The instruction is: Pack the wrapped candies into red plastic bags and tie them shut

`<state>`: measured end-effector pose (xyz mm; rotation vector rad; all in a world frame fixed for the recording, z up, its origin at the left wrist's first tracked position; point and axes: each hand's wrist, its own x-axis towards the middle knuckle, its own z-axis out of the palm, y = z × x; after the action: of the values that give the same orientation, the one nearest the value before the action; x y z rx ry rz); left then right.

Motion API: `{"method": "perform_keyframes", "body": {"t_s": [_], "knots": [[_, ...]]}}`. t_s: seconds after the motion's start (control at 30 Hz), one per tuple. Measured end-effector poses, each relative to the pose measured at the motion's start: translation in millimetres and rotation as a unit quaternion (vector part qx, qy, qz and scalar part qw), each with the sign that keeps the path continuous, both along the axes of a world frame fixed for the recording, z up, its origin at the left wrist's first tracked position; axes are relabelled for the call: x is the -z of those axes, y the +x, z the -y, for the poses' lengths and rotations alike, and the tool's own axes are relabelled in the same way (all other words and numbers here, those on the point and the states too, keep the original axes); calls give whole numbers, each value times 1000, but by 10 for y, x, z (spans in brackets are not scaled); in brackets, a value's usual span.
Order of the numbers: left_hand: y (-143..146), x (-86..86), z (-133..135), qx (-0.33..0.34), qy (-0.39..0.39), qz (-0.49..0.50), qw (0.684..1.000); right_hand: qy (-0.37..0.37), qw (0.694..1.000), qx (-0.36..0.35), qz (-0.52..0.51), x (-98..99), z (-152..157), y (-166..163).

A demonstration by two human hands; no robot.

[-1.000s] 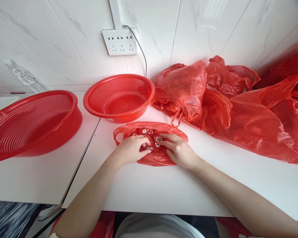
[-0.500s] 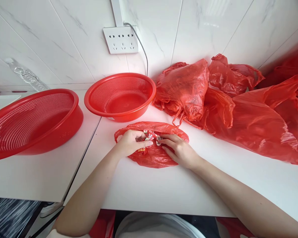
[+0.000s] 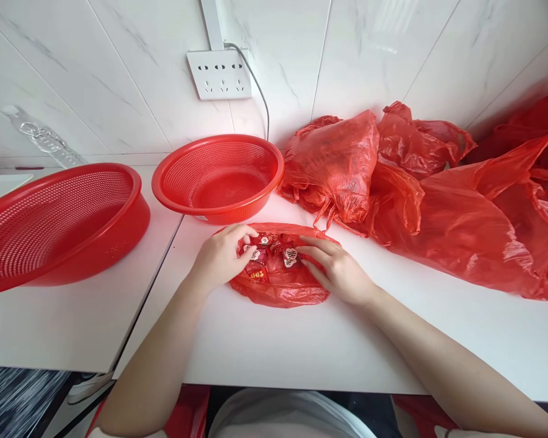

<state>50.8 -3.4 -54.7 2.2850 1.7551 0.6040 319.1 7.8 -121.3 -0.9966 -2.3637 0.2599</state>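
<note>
A thin red plastic bag [image 3: 285,295] lies on the white table in front of me, its mouth spread wide. Inside it are several small red wrapped packets [image 3: 290,257] with white and yellow printing. My left hand [image 3: 221,255] rests at the bag's left rim, thumb and fingers apart, with part of its fingers over the inside. At the opposite rim, my right hand [image 3: 342,274] is open, its fingers stretched over the bag's edge toward the packets. No packet is seen lifted in either hand.
Behind the bag stands a red perforated basket [image 3: 182,204]; a larger one [image 3: 123,240] is at the left. Filled red plastic bags [image 3: 466,219] line the back right. A clear plastic bottle [image 3: 45,139] stands against the wall, below the left of a socket panel [image 3: 219,74].
My hands have moved apart, the left one leftward and the right one slightly right. The packets that were between my fingers now lie in the bag, more of whose contents show.
</note>
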Motion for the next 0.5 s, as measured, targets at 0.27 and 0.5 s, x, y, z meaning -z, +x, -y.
{"method": "perform_keyframes", "body": {"t_s": [0.27, 0.5], "knots": [[-172, -330, 252, -242, -140, -196, 940, 59, 969, 144, 193, -250, 25, 188], [-380, -378, 267, -158, -223, -111, 955, -121, 910, 350, 189, -332, -47, 349]]}}
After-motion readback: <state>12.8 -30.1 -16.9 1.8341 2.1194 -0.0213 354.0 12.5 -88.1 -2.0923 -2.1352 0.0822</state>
